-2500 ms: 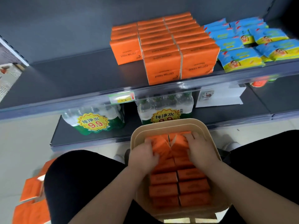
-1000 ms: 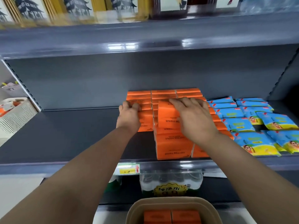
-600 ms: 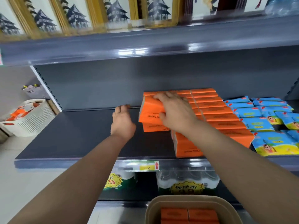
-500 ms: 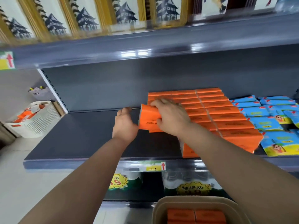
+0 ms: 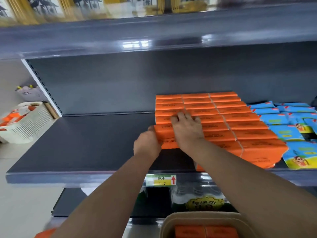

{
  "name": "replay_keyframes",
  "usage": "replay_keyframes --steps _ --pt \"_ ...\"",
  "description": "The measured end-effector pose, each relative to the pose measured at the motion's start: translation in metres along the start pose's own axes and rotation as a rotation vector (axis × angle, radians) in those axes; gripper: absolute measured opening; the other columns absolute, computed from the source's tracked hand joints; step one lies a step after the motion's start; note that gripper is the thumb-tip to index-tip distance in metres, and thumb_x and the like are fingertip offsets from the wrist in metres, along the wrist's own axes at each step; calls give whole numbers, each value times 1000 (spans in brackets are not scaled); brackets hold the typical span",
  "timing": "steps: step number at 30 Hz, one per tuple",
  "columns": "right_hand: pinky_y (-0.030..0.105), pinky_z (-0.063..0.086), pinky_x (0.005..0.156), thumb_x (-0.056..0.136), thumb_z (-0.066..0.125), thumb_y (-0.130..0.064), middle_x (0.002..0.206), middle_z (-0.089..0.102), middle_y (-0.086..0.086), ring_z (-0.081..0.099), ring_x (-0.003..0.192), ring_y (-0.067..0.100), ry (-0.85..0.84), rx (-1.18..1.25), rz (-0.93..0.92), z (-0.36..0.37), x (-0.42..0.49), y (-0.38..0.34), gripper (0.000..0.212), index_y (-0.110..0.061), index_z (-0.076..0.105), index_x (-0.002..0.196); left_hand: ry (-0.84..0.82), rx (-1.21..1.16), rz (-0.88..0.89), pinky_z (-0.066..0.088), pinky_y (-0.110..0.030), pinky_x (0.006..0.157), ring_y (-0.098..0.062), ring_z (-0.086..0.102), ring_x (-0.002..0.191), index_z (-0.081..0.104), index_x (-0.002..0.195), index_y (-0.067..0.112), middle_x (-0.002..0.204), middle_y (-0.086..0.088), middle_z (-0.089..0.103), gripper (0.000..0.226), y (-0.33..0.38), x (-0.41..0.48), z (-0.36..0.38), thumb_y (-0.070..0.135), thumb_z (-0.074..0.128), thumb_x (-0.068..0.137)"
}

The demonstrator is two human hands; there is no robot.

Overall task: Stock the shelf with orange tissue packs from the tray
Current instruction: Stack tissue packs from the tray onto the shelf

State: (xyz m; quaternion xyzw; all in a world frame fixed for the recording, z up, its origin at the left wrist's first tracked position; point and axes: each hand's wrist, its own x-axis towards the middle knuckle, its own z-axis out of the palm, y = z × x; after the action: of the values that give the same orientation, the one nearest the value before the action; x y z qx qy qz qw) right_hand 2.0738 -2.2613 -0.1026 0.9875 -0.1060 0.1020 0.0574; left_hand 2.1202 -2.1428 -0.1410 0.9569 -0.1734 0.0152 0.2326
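Orange tissue packs (image 5: 228, 115) stand in three rows on the dark grey shelf (image 5: 85, 148). At the front of the left row, two orange packs (image 5: 164, 136) are pressed between my hands. My left hand (image 5: 146, 146) pushes on their left end. My right hand (image 5: 187, 129) lies flat over their top, fingers spread onto the packs behind. The tan tray (image 5: 202, 220) sits at the bottom edge with more orange packs (image 5: 205, 231) inside.
Blue tissue packs (image 5: 288, 127) fill the shelf to the right of the orange rows. A white basket (image 5: 25, 122) stands off to the left. Bottled water packs (image 5: 199, 198) sit on the lower shelf under a price tag (image 5: 160, 180). Another shelf edge (image 5: 154, 36) runs overhead.
My hands carried packs from the tray up to the shelf and slid them leftward, then set them down at the front of the left row. The view shifted left.
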Motion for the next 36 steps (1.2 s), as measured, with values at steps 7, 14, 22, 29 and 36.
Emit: replay_keyframes --steps 7,14,22,29,36 --pt "47 30 106 74 68 -6 144 33 11 31 134 28 -105 -11 -17 -7 -11 5 83 -11 28 146 -9 57 2 53 -40 74 -28 64 86 48 109 15 94 -7 66 30 4 -8 -4 30 61 87" --pt "44 30 103 77 63 -5 145 34 6 31 132 26 13 73 -58 -28 -64 21 75 -19 32 144 111 -13 4 48 -36 69 -33 62 93 41 120 9 105 -13 64 37 19 -51 -35 20 57 88" --pt "42 45 77 63 77 -11 112 61 8 56 101 32 211 140 -97 3 -179 42 56 -14 62 117 45 -54 233 50 -37 85 -28 58 110 54 125 18 117 -7 65 37 27 -149 -16 18 57 88" --pt "41 36 99 86 52 -13 133 48 2 42 124 25 -196 165 -39 77 -286 70 46 -22 48 131 -266 5 198 50 -31 82 -18 61 104 53 124 24 114 4 64 33 15 -236 75 23 54 91" --pt "44 32 106 94 39 -23 122 55 -2 50 117 24 -558 205 91 157 -358 91 31 -29 51 122 -630 220 162 53 -37 83 -23 62 101 51 118 23 113 -3 63 27 -7 -289 152 23 46 91"
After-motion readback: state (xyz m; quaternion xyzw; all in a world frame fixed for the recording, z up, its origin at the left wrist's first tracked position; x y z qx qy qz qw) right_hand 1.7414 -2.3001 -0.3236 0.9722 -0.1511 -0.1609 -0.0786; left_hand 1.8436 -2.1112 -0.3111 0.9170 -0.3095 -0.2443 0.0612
